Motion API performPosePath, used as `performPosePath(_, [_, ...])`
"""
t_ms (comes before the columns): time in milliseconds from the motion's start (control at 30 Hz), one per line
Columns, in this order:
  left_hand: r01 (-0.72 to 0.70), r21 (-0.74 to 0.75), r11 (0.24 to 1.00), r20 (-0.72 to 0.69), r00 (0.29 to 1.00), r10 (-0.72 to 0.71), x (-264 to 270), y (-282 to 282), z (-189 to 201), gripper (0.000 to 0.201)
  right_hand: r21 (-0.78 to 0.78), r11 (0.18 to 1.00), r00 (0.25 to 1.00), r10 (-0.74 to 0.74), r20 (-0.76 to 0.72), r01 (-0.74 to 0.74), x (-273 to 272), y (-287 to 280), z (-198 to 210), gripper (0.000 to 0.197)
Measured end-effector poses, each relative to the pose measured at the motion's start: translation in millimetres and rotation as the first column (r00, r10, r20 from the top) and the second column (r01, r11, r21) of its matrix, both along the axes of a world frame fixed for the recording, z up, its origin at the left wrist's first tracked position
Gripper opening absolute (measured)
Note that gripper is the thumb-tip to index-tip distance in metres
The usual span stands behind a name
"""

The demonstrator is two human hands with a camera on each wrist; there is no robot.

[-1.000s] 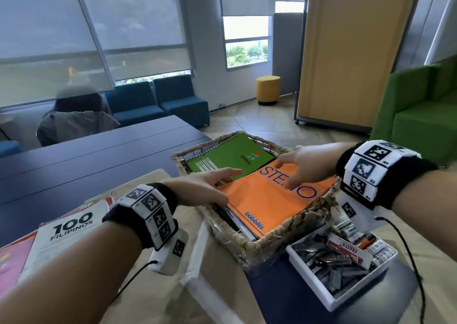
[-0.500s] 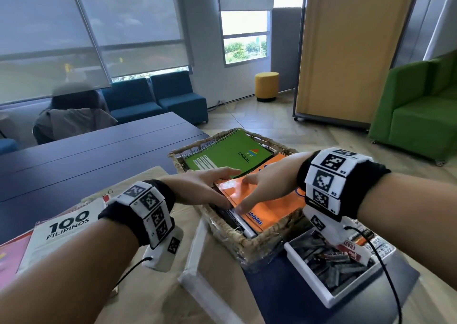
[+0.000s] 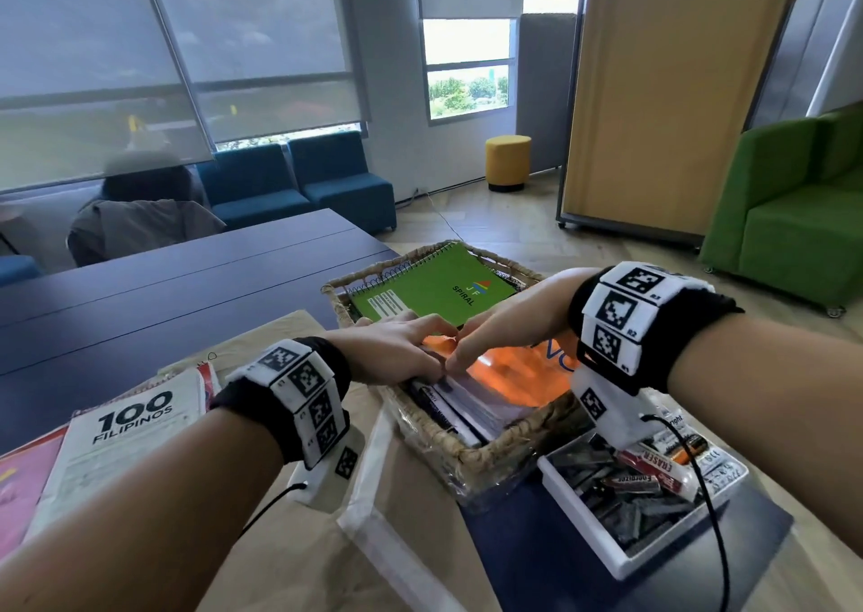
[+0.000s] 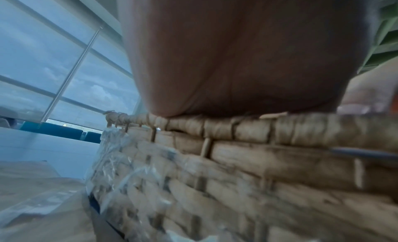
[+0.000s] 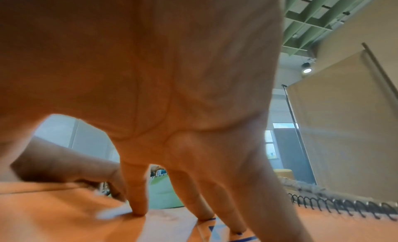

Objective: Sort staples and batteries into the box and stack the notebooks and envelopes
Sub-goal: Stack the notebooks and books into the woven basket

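Nearest, at lower right: white box on the table, holding staples and batteries. Just behind, touching it: wicker basket with stacked notebooks. Left hand over the basket's near-left rim, fingers laid together on the stack's edge; whether pinching anything, cannot tell. Right hand beside it, fingers spread, tips pressing down on the orange notebook. Farther back in the basket: green notebook, lying flat.
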State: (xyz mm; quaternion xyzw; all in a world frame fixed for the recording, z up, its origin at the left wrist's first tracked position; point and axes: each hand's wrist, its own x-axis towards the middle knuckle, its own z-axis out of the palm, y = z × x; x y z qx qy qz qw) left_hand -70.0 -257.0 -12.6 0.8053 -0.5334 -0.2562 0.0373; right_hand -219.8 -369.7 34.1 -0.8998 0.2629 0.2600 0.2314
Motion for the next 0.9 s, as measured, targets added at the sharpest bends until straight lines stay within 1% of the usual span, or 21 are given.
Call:
performPosePath(67, [-0.011, 0.013, 1.0, 0.058, 0.998, 0.01, -1, -1, -2, 0.075, -0.024, 0.999, 0.999, 0.027, -0.026, -0.028, 0, 2, 0, 0.081])
performPosePath(133, [-0.021, 0.008, 1.0, 0.077, 0.997, 0.02, -2, -2, -3, 0.075, -0.034, 0.999, 0.999, 0.04, -0.029, -0.041, 0, 4, -1, 0.076])
performPosePath(267, [-0.036, 0.01, 0.999, 0.026, 0.999, 0.036, -1, 0, -3, 0.07, 0.013, 0.999, 0.999, 0.05, -0.014, -0.049, -5, 5, 6, 0.069])
performPosePath(333, [-0.043, 0.006, 0.999, 0.016, 0.999, 0.043, -1, 0, -3, 0.068, 0.006, 0.999, 0.999, 0.05, -0.009, -0.05, -6, 2, 7, 0.067])
performPosePath(367, [-0.048, -0.003, 0.999, 0.016, 0.999, 0.048, -1, 1, -3, 0.067, -0.025, 0.998, 0.998, 0.061, -0.015, -0.062, -6, 1, 7, 0.068])
performPosePath(433, [-0.058, -0.032, 0.998, -0.019, 0.998, 0.058, 0, 1, -4, 0.069, -0.131, 0.986, 0.994, 0.1, -0.051, -0.106, -5, 1, 4, 0.075])
performPosePath(500, [-0.062, -0.063, 0.996, -0.057, 0.997, 0.059, 3, 1, -4, 0.072, -0.233, 0.958, 0.984, 0.152, -0.088, -0.169, -4, 3, 1, 0.083])
performPosePath(533, [-0.059, -0.072, 0.996, -0.049, 0.997, 0.055, 4, 1, -4, 0.071, -0.263, 0.945, 0.98, 0.175, -0.094, -0.194, -4, 3, 0, 0.086])
performPosePath(633, [-0.045, -0.081, 0.996, 0.028, 0.998, 0.048, 2, 2, -5, 0.068, -0.307, 0.924, 0.973, 0.209, -0.094, -0.229, -3, 2, -5, 0.091])
performPosePath(700, [-0.037, -0.096, 0.995, 0.054, 0.998, 0.042, 1, 4, -6, 0.067, -0.321, 0.917, 0.971, 0.217, -0.097, -0.237, -3, 1, -8, 0.093])
performPosePath(800, [-0.036, -0.128, 0.991, 0.05, 0.998, 0.043, -1, 7, -5, 0.065, -0.35, 0.902, 0.967, 0.234, -0.098, -0.254, -3, 0, -11, 0.094])
performPosePath(900, [-0.031, -0.185, 0.982, 0.022, 0.999, 0.036, -2, 10, -4, 0.055, -0.36, 0.893, 0.963, 0.243, -0.12, -0.27, -2, 1, -9, 0.095])
